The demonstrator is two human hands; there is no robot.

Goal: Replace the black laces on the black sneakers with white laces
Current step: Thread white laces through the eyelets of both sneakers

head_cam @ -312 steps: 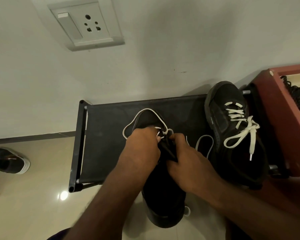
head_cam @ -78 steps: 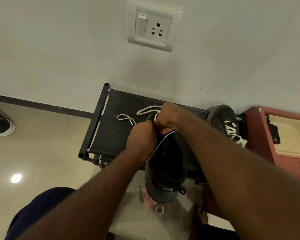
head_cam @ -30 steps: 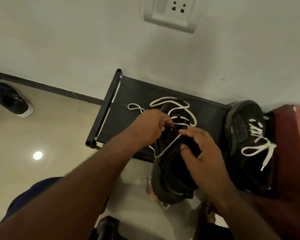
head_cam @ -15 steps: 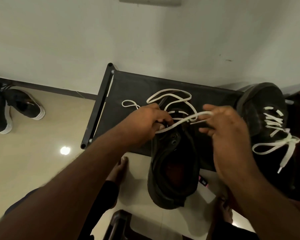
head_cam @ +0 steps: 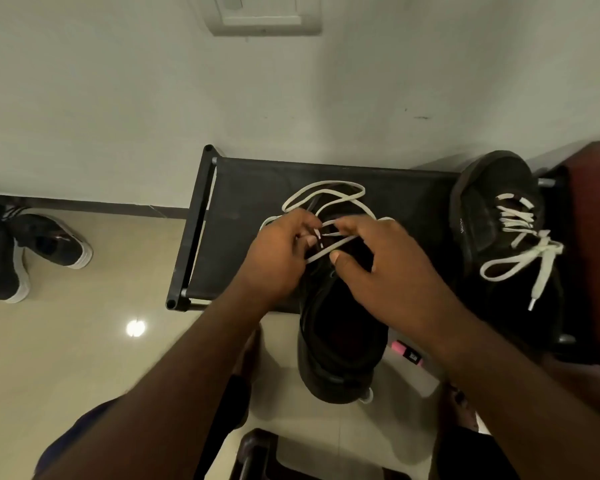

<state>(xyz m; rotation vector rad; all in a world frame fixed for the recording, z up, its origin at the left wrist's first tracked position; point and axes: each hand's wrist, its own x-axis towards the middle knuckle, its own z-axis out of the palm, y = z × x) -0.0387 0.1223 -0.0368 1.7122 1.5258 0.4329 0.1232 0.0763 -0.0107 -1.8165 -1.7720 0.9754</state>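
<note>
Now pinching the white lace (head_cam: 326, 187) in left hand (head_cam: 278, 258) and right hand (head_cam: 392, 271) over the black sneaker (head_cam: 343, 341) on the black rack (head_cam: 250, 188), may tangle the loose loops by pulling too fast.

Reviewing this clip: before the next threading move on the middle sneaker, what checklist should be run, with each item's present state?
1. The left hand pinches the white lace: ok.
2. The right hand holds the same lace: ok.
3. Lace tip lined up with an eyelet: cannot tell, fingers cover it.
4. Slack loops lie free on the shoe rack: ok.
5. The middle sneaker is fully supported: not ok, its heel overhangs the rack's front edge.
6. The other sneaker is laced white and tied: ok.
</note>
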